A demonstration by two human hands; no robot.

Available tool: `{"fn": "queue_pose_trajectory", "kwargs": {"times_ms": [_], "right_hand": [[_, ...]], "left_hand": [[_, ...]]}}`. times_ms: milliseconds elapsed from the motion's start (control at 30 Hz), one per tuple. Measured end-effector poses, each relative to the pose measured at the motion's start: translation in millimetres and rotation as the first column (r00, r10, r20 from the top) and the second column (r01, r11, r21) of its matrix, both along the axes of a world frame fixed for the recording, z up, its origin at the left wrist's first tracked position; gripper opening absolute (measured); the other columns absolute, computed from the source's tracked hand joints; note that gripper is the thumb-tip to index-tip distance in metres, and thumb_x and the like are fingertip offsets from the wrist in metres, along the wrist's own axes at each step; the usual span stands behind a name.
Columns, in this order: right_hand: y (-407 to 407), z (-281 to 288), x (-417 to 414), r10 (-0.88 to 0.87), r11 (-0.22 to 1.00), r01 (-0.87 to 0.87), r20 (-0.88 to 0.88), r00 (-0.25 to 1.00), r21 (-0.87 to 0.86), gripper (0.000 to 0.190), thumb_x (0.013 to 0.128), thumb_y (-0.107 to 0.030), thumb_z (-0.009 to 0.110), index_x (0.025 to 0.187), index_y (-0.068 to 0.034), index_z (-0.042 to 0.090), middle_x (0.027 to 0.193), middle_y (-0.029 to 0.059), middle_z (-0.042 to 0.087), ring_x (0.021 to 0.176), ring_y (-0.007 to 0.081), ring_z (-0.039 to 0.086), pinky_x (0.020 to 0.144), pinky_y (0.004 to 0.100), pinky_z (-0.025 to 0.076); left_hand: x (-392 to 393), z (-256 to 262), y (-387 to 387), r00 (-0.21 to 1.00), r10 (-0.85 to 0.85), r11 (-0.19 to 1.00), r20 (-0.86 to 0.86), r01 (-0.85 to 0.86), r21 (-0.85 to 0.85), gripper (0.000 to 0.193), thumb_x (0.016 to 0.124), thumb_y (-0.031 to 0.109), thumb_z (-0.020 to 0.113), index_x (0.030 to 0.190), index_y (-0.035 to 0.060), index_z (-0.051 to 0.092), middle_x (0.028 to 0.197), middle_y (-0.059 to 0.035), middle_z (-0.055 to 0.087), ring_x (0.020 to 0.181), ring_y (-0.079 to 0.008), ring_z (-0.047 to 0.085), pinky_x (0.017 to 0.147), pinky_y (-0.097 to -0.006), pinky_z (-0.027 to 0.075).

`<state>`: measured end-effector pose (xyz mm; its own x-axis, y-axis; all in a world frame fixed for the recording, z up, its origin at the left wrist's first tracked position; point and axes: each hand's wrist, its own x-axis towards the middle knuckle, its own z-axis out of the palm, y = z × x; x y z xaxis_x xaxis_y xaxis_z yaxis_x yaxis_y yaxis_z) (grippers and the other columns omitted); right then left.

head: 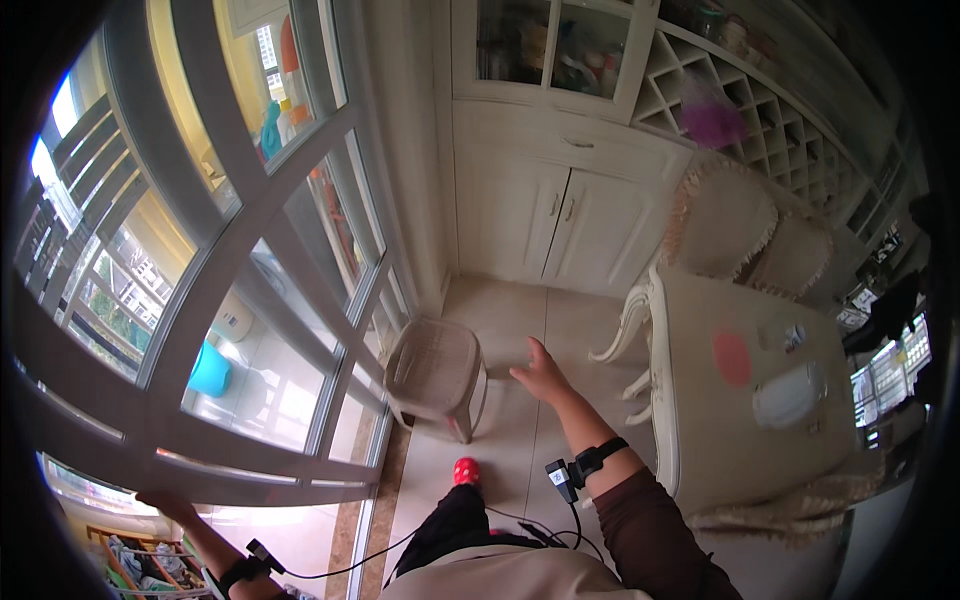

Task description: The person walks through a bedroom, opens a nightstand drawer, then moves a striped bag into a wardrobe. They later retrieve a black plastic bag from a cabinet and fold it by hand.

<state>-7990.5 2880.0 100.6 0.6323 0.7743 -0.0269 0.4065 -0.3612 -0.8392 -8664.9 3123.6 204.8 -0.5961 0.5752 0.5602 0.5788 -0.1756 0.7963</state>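
My left hand [171, 508] is at the lower left, against the near edge of a grey-framed glass door [262, 491]. Its fingers are dark and small there, so whether they grip the frame cannot be made out. My right hand [544, 375] hangs in the air over the tiled floor, fingers apart, with nothing in it. Nearest to it is a beige plastic stool [435, 356], which stands beside the glass panels, apart from the hand. Both forearms wear a black strap with a small device and cable.
A cream table [750, 442] with curved legs stands at the right, bearing a pink oval mat [732, 358]. White cabinets [517, 195] and fringed, covered chairs [720, 217] lie beyond. Through the glass shows a blue bucket [211, 371]. A floor track [364, 547] runs beside my foot.
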Motion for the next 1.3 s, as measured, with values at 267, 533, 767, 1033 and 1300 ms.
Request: {"fn": "queue_pose_trajectory", "kwargs": {"times_ms": [267, 533, 767, 1033, 1300], "right_hand": [[65.7, 32.0, 144.0, -0.064, 0.983, 0.042, -0.116, 0.991, -0.18, 0.079, 0.07, -0.025, 0.066, 0.131, -0.004, 0.021, 0.122, 0.024, 0.04, 0.108, 0.0295, 0.046, 0.085, 0.0358, 0.041], [140.6, 49.2, 339.9, -0.135, 0.982, 0.135, 0.01, 0.991, -0.131, 0.078, 0.069, -0.026, 0.066, 0.129, -0.001, 0.024, 0.126, 0.0245, 0.037, 0.116, 0.0331, 0.039, 0.094, 0.0365, 0.034], [255.5, 86.7, 505.7, -0.173, 0.96, 0.23, 0.311, 0.935, -0.158, 0.076, 0.069, -0.028, 0.063, 0.129, -0.002, 0.025, 0.13, 0.0224, 0.027, 0.121, 0.0341, 0.029, 0.097, 0.0374, 0.031], [314.3, 49.1, 595.7, -0.033, 0.938, 0.209, 0.531, 0.846, -0.275, 0.063, 0.067, -0.022, 0.063, 0.118, -0.004, 0.032, 0.121, 0.0194, 0.034, 0.107, 0.0348, 0.043, 0.085, 0.0406, 0.041], [274.8, 77.8, 567.9, 0.139, 0.966, -0.017, 0.462, 0.876, -0.258, 0.051, 0.066, -0.018, 0.064, 0.106, -0.004, 0.036, 0.108, 0.0177, 0.042, 0.094, 0.0351, 0.05, 0.073, 0.0414, 0.045]], "left_hand": [[44.1, -22.1, 54.1, 0.973, 0.232, 0.972, -0.003, -0.232, -0.043, 0.048, 0.087, 0.035, 0.038, 0.12, -0.0003, 0.037, 0.113, -0.0152, 0.044, 0.099, -0.0228, 0.047, 0.083, -0.0342, 0.04], [132.5, -38.0, 66.4, 0.94, 0.337, 0.938, 0.055, -0.33, -0.106, 0.044, 0.087, 0.031, 0.039, 0.119, -0.0001, 0.039, 0.11, -0.0148, 0.046, 0.096, -0.0215, 0.048, 0.081, -0.0333, 0.041], [220.2, -66.8, 24.4, 0.883, 0.436, 0.895, 0.171, -0.405, -0.188, 0.041, 0.086, 0.027, 0.041, 0.117, 0.0, 0.04, 0.107, -0.0145, 0.048, 0.094, -0.0205, 0.049, 0.079, -0.0325, 0.042], [336.2, -94.5, -55.2, 0.741, 0.491, 0.864, 0.458, -0.346, -0.365, 0.037, 0.086, 0.022, 0.042, 0.115, 0.0001, 0.042, 0.104, -0.0141, 0.049, 0.091, -0.0193, 0.05, 0.078, -0.0315, 0.043], [511.9, -122.0, 73.0, 0.87, -0.176, 0.837, 0.461, 0.378, -0.395, 0.028, 0.079, 0.008, 0.054, 0.106, 0.0028, 0.049, 0.089, -0.0057, 0.054, 0.076, -0.0126, 0.052, 0.062, -0.0227, 0.041]]}}
